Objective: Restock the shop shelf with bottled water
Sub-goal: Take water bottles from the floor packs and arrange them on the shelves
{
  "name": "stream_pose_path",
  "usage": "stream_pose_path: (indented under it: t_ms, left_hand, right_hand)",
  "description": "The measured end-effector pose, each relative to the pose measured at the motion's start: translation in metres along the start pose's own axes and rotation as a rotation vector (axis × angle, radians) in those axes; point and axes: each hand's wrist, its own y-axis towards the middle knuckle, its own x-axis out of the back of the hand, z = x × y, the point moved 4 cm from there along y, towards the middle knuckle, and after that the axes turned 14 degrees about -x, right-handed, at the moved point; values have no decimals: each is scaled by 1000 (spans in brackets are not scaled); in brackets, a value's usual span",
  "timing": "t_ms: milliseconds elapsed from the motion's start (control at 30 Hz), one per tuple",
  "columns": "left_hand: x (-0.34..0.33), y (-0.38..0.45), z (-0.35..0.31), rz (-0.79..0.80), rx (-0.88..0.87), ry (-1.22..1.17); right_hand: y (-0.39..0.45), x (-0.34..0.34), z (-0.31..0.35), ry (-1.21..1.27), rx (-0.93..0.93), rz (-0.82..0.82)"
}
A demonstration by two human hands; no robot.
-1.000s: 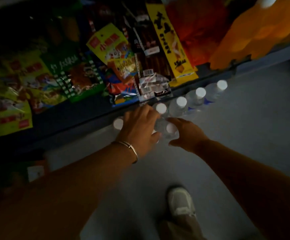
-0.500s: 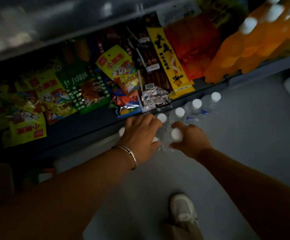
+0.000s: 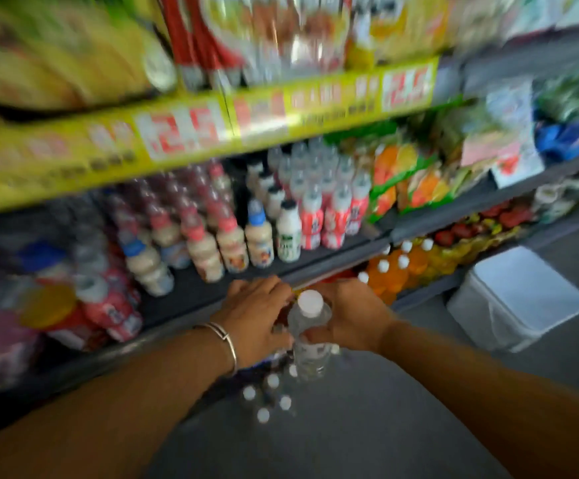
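My right hand (image 3: 353,316) grips a clear water bottle (image 3: 310,354) with a white cap around its neck and holds it upright in front of the shelf edge. My left hand (image 3: 255,312), with a bracelet at the wrist, is curled close beside it over a second bottle that is mostly hidden under the palm. Several more water bottles (image 3: 267,397) stand on the grey floor just below my hands, showing only their white caps. The dark shelf board (image 3: 184,292) lies just beyond my fingers.
The shelf holds rows of milky drink bottles (image 3: 233,243) and red-and-white bottles (image 3: 329,216). Orange drink bottles (image 3: 393,271) fill the lower shelf to the right. A white bin (image 3: 519,299) stands on the floor at right. The picture is blurred by motion.
My view has swung up from the floor to the drink shelves. Both hands have risen from the bottles on the floor, the right one lifting a water bottle.
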Motion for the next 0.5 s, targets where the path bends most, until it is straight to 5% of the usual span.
stream_pose_path:
  t_ms: [500]
  left_hand:
    - [434,-108,-35,-371,14,-59]
  right_hand:
    - [-109,357,303,218,289,-152]
